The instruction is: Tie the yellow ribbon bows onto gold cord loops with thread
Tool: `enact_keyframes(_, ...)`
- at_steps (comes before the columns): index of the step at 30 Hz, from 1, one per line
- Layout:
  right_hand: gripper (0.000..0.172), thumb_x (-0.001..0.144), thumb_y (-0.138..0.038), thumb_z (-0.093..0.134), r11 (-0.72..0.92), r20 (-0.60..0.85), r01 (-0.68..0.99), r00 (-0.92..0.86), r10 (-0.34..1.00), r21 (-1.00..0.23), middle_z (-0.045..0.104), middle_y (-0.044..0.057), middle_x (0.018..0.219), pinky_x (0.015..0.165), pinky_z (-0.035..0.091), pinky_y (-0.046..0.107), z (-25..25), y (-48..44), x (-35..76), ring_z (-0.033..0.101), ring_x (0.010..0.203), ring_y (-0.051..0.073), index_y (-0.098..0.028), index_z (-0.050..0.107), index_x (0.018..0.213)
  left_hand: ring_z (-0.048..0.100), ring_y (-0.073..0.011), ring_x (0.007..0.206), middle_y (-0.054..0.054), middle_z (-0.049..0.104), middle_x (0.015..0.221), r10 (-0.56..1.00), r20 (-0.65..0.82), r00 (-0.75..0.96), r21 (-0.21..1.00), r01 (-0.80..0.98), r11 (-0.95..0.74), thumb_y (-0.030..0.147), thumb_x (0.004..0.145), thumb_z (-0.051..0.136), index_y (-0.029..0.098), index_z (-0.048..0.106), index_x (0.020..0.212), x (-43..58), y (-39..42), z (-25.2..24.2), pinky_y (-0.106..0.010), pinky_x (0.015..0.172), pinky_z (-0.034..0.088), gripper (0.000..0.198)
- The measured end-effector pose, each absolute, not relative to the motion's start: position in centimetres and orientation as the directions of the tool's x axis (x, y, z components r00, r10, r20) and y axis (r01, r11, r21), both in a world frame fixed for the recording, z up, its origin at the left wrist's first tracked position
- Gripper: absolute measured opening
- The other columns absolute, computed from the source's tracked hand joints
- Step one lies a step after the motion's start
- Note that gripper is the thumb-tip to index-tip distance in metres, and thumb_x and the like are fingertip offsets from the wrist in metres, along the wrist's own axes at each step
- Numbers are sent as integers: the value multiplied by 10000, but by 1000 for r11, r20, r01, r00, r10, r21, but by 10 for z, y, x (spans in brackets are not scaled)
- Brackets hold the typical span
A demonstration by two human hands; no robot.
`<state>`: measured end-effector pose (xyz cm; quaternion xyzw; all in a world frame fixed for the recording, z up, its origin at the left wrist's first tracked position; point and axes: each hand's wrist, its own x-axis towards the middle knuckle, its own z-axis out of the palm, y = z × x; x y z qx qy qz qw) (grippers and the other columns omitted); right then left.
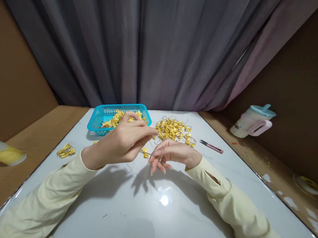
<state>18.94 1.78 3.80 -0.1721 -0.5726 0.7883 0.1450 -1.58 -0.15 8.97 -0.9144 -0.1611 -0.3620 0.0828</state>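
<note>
A small yellow ribbon bow with a thin gold cord hangs between my two hands, above the white table. The thumb and forefinger of my right hand pinch its cord end, while the other fingers hang loose. Over and to the left of the bow, my left hand has its fingers drawn together, their tips near my right knuckles; what they pinch is too thin to make out. Just behind my right hand lies a heap of yellow ribbon bows with looped gold cords.
At the back left stands a blue plastic basket holding more yellow bows. A small yellow bundle lies left on the table. Pink-handled thread snips lie right. Beyond the table edges are a lidded cup and a clear container.
</note>
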Motion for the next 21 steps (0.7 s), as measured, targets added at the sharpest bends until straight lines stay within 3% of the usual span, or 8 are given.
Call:
enact_keyframes(10, 247, 823, -311, 630, -311, -128, -1, -910, 395, -950, 715, 109, 764, 378, 389, 156, 36, 20, 191, 600, 499, 85, -78, 711, 837, 575, -134, 653, -3, 659, 738, 213, 694, 688, -72, 360, -930, 57, 859, 439, 165, 549, 987, -18, 4, 87, -345, 809, 358, 200)
enact_keyframes(16, 347, 826, -402, 610, -335, -135, -4, -910, 391, -942, 714, 129, 765, 346, 391, 166, 35, 20, 190, 611, 490, 105, -66, 699, 844, 569, -133, 647, 1, 654, 728, 242, 667, 705, -54, 370, -927, 84, 872, 423, 176, 550, 996, -19, 5, 86, -349, 817, 359, 200)
enact_keyframes(21, 276, 802, -316, 616, -334, -134, -5, -910, 393, -943, 714, 130, 774, 335, 385, 162, 35, 22, 192, 608, 488, 108, -57, 695, 856, 574, -121, 644, 2, 650, 729, 237, 682, 692, -38, 357, -933, 69, 876, 423, 164, 547, 999, -18, 4, 88, -341, 814, 360, 198)
